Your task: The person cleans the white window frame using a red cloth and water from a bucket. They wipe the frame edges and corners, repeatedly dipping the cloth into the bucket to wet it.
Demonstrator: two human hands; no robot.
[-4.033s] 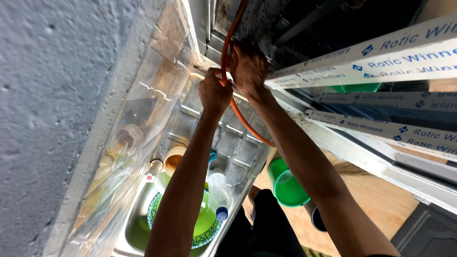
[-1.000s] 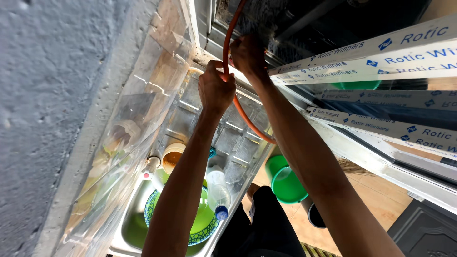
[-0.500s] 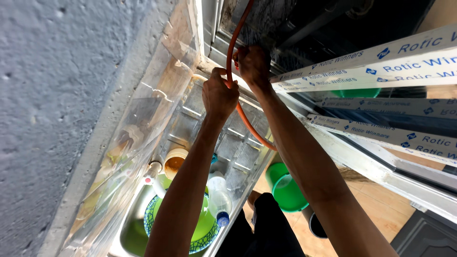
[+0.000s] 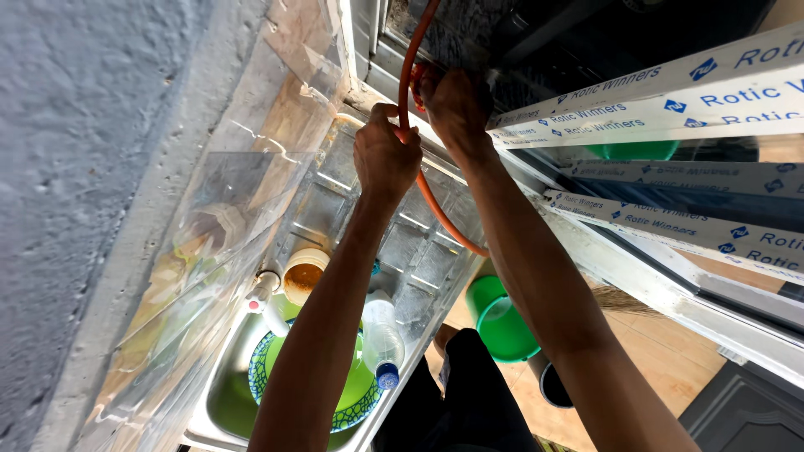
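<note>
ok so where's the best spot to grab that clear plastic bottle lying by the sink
Take the clear plastic bottle around its mid-body, coming from above. It lies on its side on the steel draining board, blue cap pointing toward the person, so the round barrel is exposed and the left forearm crowds one side.

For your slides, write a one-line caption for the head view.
Both hands, left and right, grip an orange hose above a steel sink.

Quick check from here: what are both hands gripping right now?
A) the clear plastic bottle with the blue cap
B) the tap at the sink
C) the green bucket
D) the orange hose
D: the left hand and the right hand are both closed around the orange hose, above the sink.
</note>
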